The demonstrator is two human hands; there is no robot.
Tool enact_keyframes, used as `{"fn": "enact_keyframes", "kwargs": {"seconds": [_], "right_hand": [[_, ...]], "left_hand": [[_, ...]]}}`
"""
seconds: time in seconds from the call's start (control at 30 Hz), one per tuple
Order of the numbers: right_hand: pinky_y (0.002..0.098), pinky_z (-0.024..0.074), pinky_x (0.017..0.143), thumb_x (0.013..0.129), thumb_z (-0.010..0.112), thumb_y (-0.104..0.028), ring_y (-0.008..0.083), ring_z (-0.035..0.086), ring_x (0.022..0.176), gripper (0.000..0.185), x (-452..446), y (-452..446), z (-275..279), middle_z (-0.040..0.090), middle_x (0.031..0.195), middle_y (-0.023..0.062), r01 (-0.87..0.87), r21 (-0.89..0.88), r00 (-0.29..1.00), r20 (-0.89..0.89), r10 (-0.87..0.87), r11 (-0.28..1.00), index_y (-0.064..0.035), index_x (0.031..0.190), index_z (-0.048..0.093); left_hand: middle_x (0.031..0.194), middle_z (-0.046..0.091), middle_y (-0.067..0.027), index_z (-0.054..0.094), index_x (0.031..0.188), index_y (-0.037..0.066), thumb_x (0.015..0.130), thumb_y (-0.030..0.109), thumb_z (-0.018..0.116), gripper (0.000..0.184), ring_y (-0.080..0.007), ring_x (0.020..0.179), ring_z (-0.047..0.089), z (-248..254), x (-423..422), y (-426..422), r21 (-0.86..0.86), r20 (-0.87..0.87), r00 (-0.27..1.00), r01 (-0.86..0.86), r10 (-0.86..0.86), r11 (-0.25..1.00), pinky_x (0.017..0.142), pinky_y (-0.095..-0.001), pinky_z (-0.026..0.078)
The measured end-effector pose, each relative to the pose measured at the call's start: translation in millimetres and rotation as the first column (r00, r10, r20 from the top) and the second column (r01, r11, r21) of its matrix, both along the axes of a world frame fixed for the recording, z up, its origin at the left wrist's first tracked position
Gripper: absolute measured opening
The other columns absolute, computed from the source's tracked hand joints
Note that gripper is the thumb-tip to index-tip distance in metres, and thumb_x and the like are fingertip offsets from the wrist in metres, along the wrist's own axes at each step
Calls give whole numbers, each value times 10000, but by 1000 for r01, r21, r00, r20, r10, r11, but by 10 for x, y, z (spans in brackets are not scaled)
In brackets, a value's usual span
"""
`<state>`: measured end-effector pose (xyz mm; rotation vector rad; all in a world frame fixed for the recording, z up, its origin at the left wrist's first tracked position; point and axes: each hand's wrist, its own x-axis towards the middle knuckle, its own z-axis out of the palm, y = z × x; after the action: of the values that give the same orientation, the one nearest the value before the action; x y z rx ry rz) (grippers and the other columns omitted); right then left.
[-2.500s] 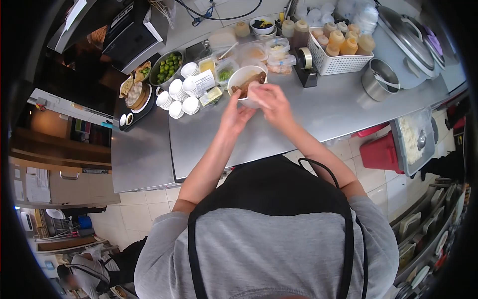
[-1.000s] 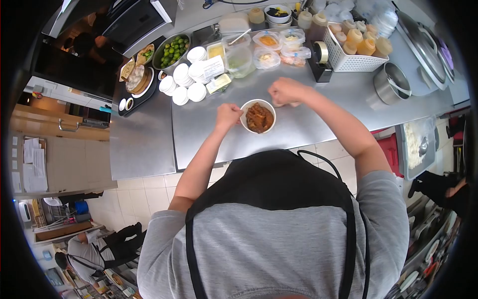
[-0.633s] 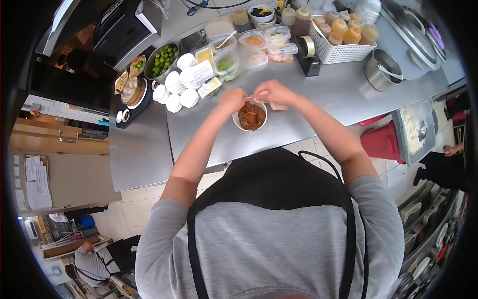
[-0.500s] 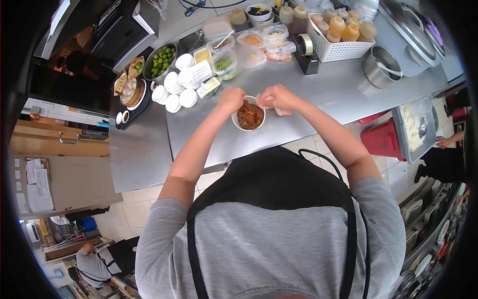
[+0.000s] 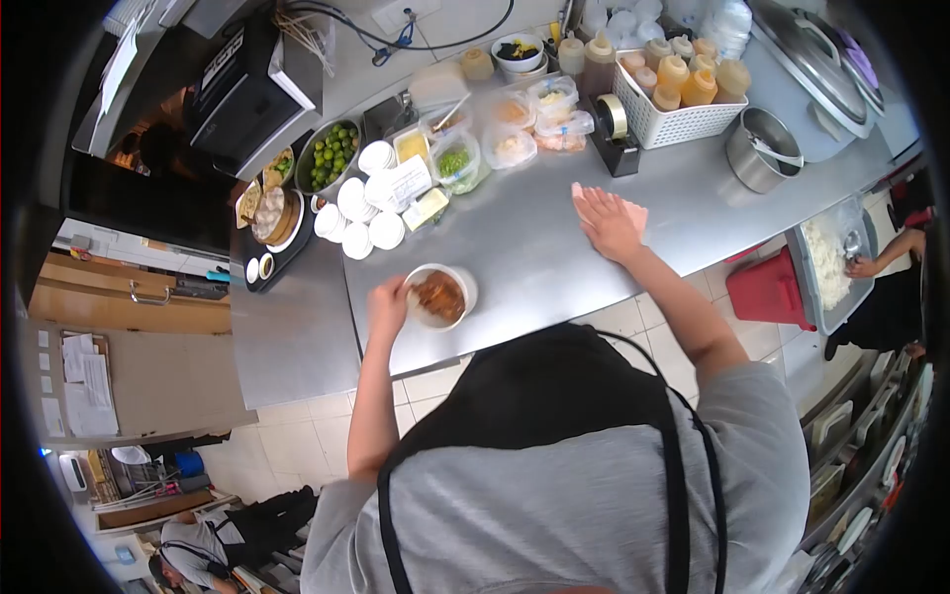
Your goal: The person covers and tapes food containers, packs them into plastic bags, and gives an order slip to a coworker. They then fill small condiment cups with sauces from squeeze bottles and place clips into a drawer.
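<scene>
A white bowl (image 5: 467, 309) with brown, saucy food (image 5: 438, 296) inside stands near the counter's front edge, slightly tilted. My left hand (image 5: 388, 306) pinches its left rim. Farther right, my right hand (image 5: 611, 227) lies flat with its fingers spread on a pink cloth (image 5: 634, 213), which rests on the steel counter (image 5: 515, 238). Stacks of white lids (image 5: 357, 241) are behind and left of the bowl. A tape dispenser (image 5: 614, 134) stands behind the cloth.
Bagged ingredients (image 5: 514, 148), a bowl of limes (image 5: 332, 155), a white basket of bottles (image 5: 683, 126) and a metal pot (image 5: 757, 163) line the back. Co-workers are at the lower left (image 5: 228, 535) and right (image 5: 876, 307), the latter reaching toward a rice tub (image 5: 826, 262).
The bowl has moved left and nearer to me with my left hand. My right hand has left the bowl's rim, moved right and flattened onto the cloth.
</scene>
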<state>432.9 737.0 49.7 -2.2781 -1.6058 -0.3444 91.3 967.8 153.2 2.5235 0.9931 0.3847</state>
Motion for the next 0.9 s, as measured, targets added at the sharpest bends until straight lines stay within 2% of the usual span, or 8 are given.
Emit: {"fn": "enact_keyframes", "kwargs": {"seconds": [0.1, 0.23, 0.27, 0.33, 0.37, 0.53, 0.8, 0.9], "right_hand": [[415, 352, 853, 802, 460, -232, 252, 441, 1084, 463, -116, 757, -296, 463, 1186, 109, 76, 35, 992, 96, -79, 996, -119, 1242, 373], [418, 406, 487, 742, 466, -151, 228, 598, 647, 184, -1147, 1459, -139, 603, 717, 47, -235, 404, 970, 46, 237, 884, -105, 908, 531], [394, 418, 708, 729, 485, -132, 241, 563, 859, 302, -1518, 1127, 1174, 574, 913, 105, -274, -345, 892, -441, 103, 898, -47, 1017, 514], [464, 394, 770, 738, 505, -192, 262, 527, 940, 249, -1974, 1181, 488, 567, 923, 147, -592, -50, 741, -426, 519, 804, -48, 934, 560], [458, 354, 869, 751, 508, -229, 286, 470, 1012, 264, -2129, 1180, 69, 555, 960, 153, -682, 117, 722, -47, 690, 722, -45, 929, 572], [440, 277, 958, 773, 500, -248, 296, 399, 1122, 431, -1505, 1224, 63, 445, 1193, 146, -397, 145, 916, 1, 402, 906, -33, 1144, 464], [412, 341, 931, 811, 483, -290, 296, 417, 1128, 601, -12, 580, 308, 388, 1263, 144, 286, -222, 955, -11, -296, 932, -63, 1310, 238], [376, 440, 820, 779, 530, -307, 291, 517, 1006, 577, 225, 492, 761, 449, 1206, 135, 135, -104, 983, -107, -146, 985, -90, 1272, 325]], "left_hand": [[618, 599, -115, 618, 851, 2, 779, 88, 559, 126, -162, 499, 567, -110, -444, 180, -55, 38, 991, -125, 127, 991, 477, -282, 440], [625, 572, -184, 611, 809, -5, 761, 83, 566, 109, -287, 535, 570, 44, -508, 164, -189, 106, 959, -239, 262, 952, 505, -342, 425], [618, 575, -179, 611, 804, -6, 765, 81, 562, 107, -278, 524, 569, 78, -482, 154, -223, 126, 949, -257, 289, 940, 499, -345, 423], [612, 578, -173, 611, 799, -7, 768, 80, 558, 106, -269, 513, 568, 63, -423, 161, -261, 172, 937, -254, 304, 931, 493, -349, 421], [609, 575, -175, 611, 794, -6, 764, 78, 559, 103, -276, 520, 568, 40, -392, 186, -208, 164, 948, -239, 274, 949, 498, -350, 422], [618, 570, -184, 619, 736, -1, 726, 97, 577, 107, -321, 571, 570, 70, -78, 214, 45, 50, 993, -106, 104, 993, 541, -381, 429], [664, 622, -158, 637, 781, -12, 707, 101, 604, 139, -256, 617, 620, -474, 378, 346, -342, 93, 978, -145, 187, 929, 578, -351, 474], [668, 624, -165, 642, 796, -16, 697, 137, 638, 182, -235, 625, 626, -265, 526, 220, -525, 158, 960, -117, 232, 843, 582, -345, 474]]}}
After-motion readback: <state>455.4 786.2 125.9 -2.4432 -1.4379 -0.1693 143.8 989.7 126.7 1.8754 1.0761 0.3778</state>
